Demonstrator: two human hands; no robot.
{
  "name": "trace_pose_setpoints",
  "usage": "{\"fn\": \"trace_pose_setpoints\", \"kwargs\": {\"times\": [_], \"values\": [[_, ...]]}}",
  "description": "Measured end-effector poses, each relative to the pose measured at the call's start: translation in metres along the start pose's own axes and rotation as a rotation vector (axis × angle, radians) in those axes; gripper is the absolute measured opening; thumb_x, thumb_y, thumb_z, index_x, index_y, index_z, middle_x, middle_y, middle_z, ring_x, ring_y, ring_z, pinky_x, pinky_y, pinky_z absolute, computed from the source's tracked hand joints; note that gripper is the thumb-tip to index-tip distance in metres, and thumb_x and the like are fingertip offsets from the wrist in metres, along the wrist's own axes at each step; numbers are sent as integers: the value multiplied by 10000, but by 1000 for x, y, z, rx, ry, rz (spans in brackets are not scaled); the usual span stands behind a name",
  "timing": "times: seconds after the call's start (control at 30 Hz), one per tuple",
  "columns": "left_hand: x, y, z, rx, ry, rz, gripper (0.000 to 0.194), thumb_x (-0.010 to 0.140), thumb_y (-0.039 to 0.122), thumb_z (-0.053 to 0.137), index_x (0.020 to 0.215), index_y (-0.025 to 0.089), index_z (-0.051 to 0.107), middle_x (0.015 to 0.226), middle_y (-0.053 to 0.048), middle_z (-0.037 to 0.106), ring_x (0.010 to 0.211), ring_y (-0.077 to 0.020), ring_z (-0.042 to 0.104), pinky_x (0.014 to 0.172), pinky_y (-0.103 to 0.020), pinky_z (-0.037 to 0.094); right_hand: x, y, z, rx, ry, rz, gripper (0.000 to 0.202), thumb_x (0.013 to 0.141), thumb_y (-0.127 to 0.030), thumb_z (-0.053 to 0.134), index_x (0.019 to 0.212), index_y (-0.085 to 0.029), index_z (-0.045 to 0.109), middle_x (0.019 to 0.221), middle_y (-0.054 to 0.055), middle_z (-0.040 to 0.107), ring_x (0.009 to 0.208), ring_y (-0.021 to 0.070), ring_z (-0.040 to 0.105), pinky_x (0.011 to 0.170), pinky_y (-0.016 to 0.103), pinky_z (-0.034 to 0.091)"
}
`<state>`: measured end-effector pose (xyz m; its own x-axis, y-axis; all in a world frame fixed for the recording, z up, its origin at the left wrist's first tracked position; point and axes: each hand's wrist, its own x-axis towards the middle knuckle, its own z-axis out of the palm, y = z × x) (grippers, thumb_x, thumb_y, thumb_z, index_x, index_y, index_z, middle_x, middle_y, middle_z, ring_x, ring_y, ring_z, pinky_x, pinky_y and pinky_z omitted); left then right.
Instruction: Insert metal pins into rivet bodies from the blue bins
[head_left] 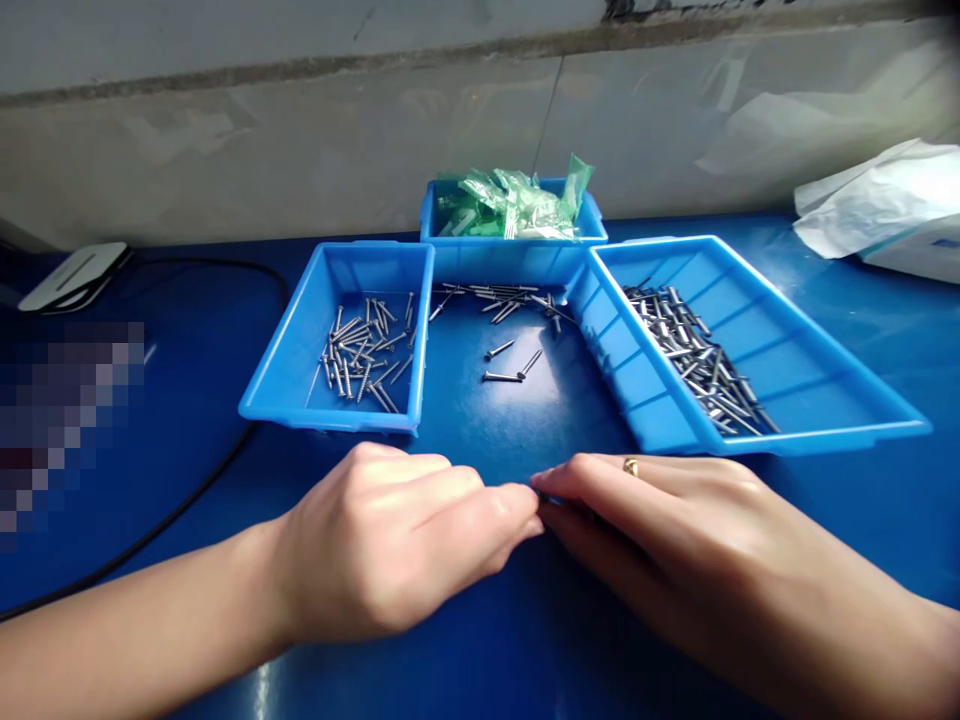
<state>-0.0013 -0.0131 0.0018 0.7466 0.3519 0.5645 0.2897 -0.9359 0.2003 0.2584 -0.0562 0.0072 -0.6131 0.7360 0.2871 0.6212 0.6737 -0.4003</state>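
Observation:
My left hand (409,535) is closed in a pinch, thumb against the curled fingers, low over the blue table. Its fingertips meet those of my right hand (660,535), which wears a ring and is also pinched. A small dark bit shows between the right fingertips; the fingers cover most of it and I cannot make out its kind. Just beyond my hands lie loose screws (502,377) on the table. The left blue tray (281,385) holds several screws (364,350). Slim metal rods or pins (705,365) fill part of the right blue tray (817,375).
A third blue tray (510,262) at the back holds green plastic packets (517,205). A black cable (202,490) runs along the left from a white device (75,277). Crumpled white paper or plastic (885,200) lies at right. The wall (300,150) stands behind.

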Motion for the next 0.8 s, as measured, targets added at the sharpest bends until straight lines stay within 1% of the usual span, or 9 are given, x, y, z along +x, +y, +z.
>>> {"fn": "trace_pose_setpoints", "kwargs": {"times": [0.1, 0.2, 0.3, 0.37, 0.47, 0.53, 0.6, 0.7, 0.8], "values": [[-1, -1, 2, 71, 3, -32, 325, 1283, 178, 486, 1061, 168, 724, 818, 30, 852, 607, -105, 791, 591, -261, 563, 2, -1, -2, -22, 41, 12, 326, 1201, -90, 456, 987, -246, 647, 769, -16, 777, 544, 147, 714, 505, 279, 480], [0, -2, 3, 70, -21, -38, 423, 1269, 147, 478, 912, 187, 702, 881, -10, 896, 631, -125, 823, 592, -271, 581, 4, -4, -2, -2, 74, 21, 405, 1252, -154, 406, 911, -267, 592, 768, -16, 780, 532, 132, 717, 493, 273, 480], [2, -2, 4, 23, -22, -28, 440, 1268, 136, 453, 911, 178, 706, 859, -15, 892, 598, -122, 800, 569, -276, 562, 1, -8, 0, 32, 60, 0, 430, 1279, -206, 370, 908, -274, 578, 803, -11, 810, 550, 128, 735, 489, 270, 479], [3, -3, 5, 9, -20, -18, 467, 1271, 136, 432, 893, 173, 703, 802, -13, 865, 552, -121, 759, 543, -288, 531, -1, -8, 1, 29, 42, -16, 429, 1287, -233, 364, 919, -274, 580, 834, -5, 827, 562, 133, 741, 501, 271, 486], [2, -3, 4, 11, -27, -18, 483, 1263, 128, 441, 859, 167, 701, 701, 3, 794, 500, -128, 698, 512, -313, 481, -3, -6, 0, 9, 40, -23, 395, 1244, -169, 401, 909, -269, 583, 896, 24, 853, 613, 151, 774, 517, 268, 500], [2, -2, 4, 24, -34, -28, 460, 1262, 131, 460, 879, 158, 713, 721, 2, 800, 510, -127, 699, 525, -316, 485, -2, -3, -2, -11, 69, -36, 368, 1191, -94, 422, 911, -260, 593, 928, 50, 865, 631, 162, 787, 499, 265, 491], [2, -1, 3, 37, -43, -42, 435, 1267, 147, 475, 910, 150, 723, 779, -5, 831, 540, -123, 718, 556, -311, 506, -1, -1, -2, -34, 72, -44, 360, 1158, -44, 425, 924, -249, 606, 924, 57, 863, 632, 160, 787, 493, 253, 494], [2, 0, 2, 44, -40, -45, 429, 1272, 168, 482, 921, 151, 728, 785, 2, 823, 560, -118, 714, 573, -307, 507, 0, 0, 1, -37, 6, -47, 355, 1175, -43, 421, 951, -234, 618, 815, 9, 786, 578, 133, 732, 516, 243, 499], [0, 0, 1, 19, -47, -1, 385, 1262, 159, 490, 988, 145, 760, 737, 29, 770, 558, -113, 689, 569, -298, 498, -1, -1, 3, -14, -8, -54, 366, 1200, -70, 418, 921, -236, 586, 702, -59, 636, 482, 92, 583, 486, 241, 431]]}}
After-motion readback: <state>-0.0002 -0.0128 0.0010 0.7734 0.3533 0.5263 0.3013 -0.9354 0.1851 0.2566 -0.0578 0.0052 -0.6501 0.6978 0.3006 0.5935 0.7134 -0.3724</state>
